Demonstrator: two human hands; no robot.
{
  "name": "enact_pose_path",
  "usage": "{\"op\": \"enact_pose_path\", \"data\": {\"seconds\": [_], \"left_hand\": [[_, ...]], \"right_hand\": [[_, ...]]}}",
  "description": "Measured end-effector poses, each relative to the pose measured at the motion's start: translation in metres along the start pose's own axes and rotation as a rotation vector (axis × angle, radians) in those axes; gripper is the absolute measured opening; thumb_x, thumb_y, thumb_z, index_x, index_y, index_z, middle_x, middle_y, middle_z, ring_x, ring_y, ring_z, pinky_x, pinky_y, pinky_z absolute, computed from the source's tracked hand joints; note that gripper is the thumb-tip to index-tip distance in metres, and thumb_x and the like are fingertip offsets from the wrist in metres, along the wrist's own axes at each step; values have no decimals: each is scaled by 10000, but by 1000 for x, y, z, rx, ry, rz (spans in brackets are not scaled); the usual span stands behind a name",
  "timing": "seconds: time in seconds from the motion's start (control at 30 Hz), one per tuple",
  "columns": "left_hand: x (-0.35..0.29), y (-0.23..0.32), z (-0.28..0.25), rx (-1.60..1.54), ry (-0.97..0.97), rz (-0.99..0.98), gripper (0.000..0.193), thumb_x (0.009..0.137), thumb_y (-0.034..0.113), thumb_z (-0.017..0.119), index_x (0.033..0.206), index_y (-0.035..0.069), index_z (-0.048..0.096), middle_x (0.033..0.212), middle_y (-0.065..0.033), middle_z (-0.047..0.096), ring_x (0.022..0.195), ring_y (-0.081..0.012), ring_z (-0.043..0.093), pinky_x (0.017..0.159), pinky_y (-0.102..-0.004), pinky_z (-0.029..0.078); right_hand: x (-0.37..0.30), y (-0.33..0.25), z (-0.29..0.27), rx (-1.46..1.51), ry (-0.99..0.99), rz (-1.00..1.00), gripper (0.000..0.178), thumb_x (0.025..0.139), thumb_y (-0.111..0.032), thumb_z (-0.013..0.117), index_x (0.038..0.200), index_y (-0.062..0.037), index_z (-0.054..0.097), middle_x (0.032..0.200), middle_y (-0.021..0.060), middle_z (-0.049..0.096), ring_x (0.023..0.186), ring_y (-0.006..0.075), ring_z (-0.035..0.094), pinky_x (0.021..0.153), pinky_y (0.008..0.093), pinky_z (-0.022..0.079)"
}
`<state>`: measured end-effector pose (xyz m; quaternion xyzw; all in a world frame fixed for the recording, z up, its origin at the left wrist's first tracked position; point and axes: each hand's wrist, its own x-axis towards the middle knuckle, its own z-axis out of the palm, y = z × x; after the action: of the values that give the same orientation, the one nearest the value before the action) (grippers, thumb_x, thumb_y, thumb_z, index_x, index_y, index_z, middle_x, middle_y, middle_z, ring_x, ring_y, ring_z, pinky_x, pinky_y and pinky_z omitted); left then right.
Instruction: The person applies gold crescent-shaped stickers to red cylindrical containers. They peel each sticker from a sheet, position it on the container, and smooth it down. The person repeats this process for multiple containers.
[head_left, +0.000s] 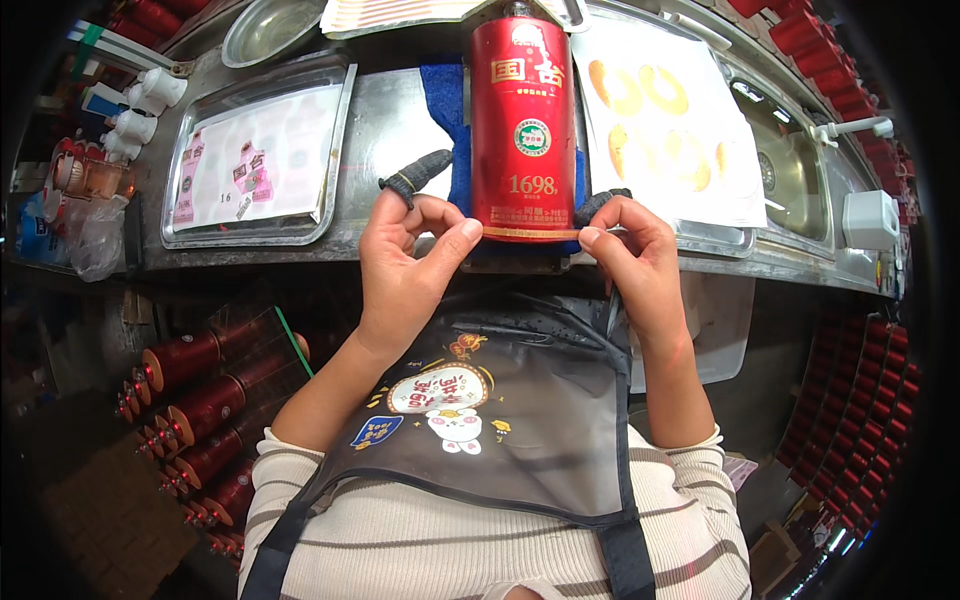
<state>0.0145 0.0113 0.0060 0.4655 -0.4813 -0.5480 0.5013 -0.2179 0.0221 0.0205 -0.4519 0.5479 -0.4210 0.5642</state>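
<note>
A red bottle [522, 120] with gold lettering and a round green-and-white emblem lies with its base toward me and its neck away. Across the bottle near its base runs a narrow gold strip [530, 233]. My left hand [412, 250] pinches the strip's left end between thumb and a finger, its index finger raised in a dark grey finger cot [418, 175]. At the right end, my right hand [640, 250] pinches the strip too; a dark cot [600, 203] covers a finger there. Both thumbs are close against the bottle's edges.
Left of the bottle, a metal tray [335, 150] holds printed decal sheets; a blue cloth [445, 95] lies between. On the right are a white sheet with gold curved decals [655, 125] and a sink [790, 150]. A metal bowl [270, 30] stands behind. Red bottles [205, 410] are stacked below.
</note>
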Motion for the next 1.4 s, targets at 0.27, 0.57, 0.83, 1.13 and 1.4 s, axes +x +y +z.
{"op": "enact_pose_path", "data": {"seconds": [0.27, 0.57, 0.83, 1.13, 1.4], "left_hand": [[1, 2, 0, 9, -6, 12, 440, 880, 11, 723, 1269, -29, 522, 868, -18, 634, 766, -62, 566, 715, -213, 461], [2, 0, -3, -21, -22, -19, 443, 884, 13, 723, 1276, -21, 519, 884, -23, 635, 780, -67, 579, 714, -213, 469], [3, -1, -4, -43, -33, -34, 454, 886, 22, 728, 1285, -20, 516, 901, -23, 636, 805, -70, 587, 732, -217, 477], [4, -1, -5, -19, 0, -69, 476, 890, 7, 696, 1330, -18, 516, 955, -33, 654, 820, -70, 589, 764, -218, 480], [10, 0, -9, 217, -105, 55, 617, 930, 104, 677, 1478, -9, 417, 1479, -180, 479, 1405, -248, 413, 1163, -387, 303]], "right_hand": [[2, 2, 2, -54, 21, 15, 135, 883, -84, 690, 804, -15, 605, 803, -10, 584, 653, 17, 522, 585, 190, 389], [3, 3, 4, -41, 18, 16, 138, 880, -86, 694, 806, -11, 606, 840, 7, 588, 670, 30, 554, 601, 194, 412], [1, 4, 4, -25, 26, 7, 144, 887, -89, 698, 808, -13, 606, 850, 8, 586, 674, 24, 557, 599, 189, 408], [3, 11, 6, -41, 41, -56, 131, 896, -102, 665, 808, -60, 579, 695, -87, 506, 570, -27, 392, 496, 183, 270], [2, 15, -2, 149, 26, 27, 61, 931, -80, 625, 964, -29, 622, 764, -57, 554, 636, -19, 440, 550, 173, 337]]}}
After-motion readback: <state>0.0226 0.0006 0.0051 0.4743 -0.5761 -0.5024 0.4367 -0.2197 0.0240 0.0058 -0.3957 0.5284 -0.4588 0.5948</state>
